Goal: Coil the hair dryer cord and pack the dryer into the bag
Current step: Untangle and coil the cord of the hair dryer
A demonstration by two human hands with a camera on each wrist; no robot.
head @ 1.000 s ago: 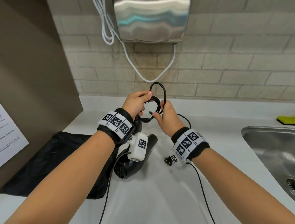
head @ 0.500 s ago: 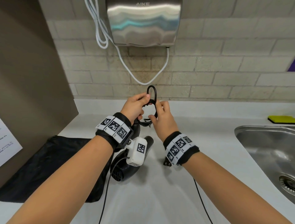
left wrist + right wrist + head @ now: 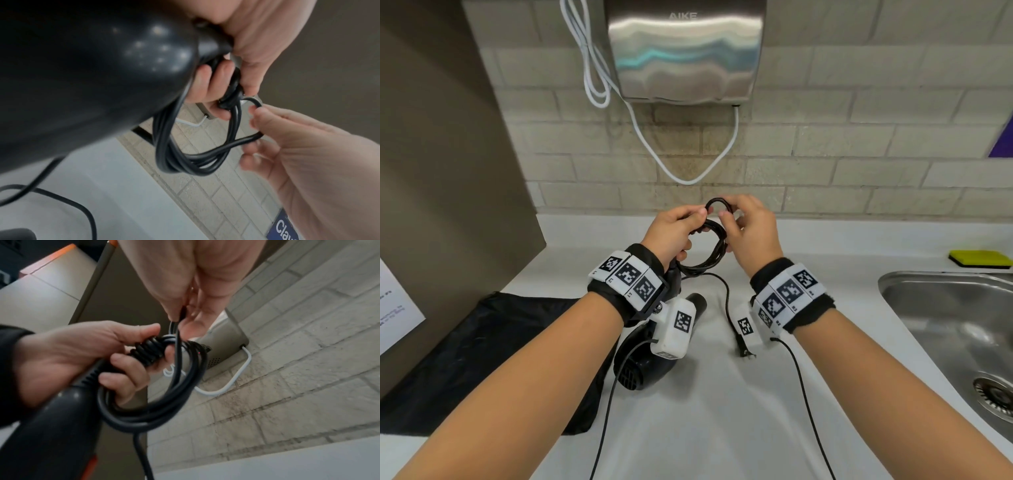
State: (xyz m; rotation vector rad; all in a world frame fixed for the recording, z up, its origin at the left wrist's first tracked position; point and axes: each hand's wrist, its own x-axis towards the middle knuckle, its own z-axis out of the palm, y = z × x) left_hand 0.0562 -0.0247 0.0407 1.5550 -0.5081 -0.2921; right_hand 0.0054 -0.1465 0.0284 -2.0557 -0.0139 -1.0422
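A black hair dryer [image 3: 650, 359] hangs under my left wrist, its body large in the left wrist view [image 3: 86, 78]. My left hand [image 3: 671, 233] grips the handle end together with several coiled loops of the black cord [image 3: 705, 253] [image 3: 156, 395]. My right hand [image 3: 750, 229] pinches one small cord loop [image 3: 246, 133] beside the coil. The loose cord end trails down to the plug [image 3: 744, 349], which hangs below my right wrist above the white counter [image 3: 722, 428]. A black bag [image 3: 493, 356] lies flat on the counter at the left.
A steel hand dryer [image 3: 685, 51] with a white cable [image 3: 688, 171] hangs on the brick wall straight ahead. A steel sink [image 3: 955, 329] sits at the right, a yellow sponge [image 3: 979, 258] behind it. A brown partition [image 3: 448, 171] stands at the left.
Both hands have stayed together at the coil. The tall loop my right hand held up has come down into a small loop against the coil, and the plug end has swung slightly.
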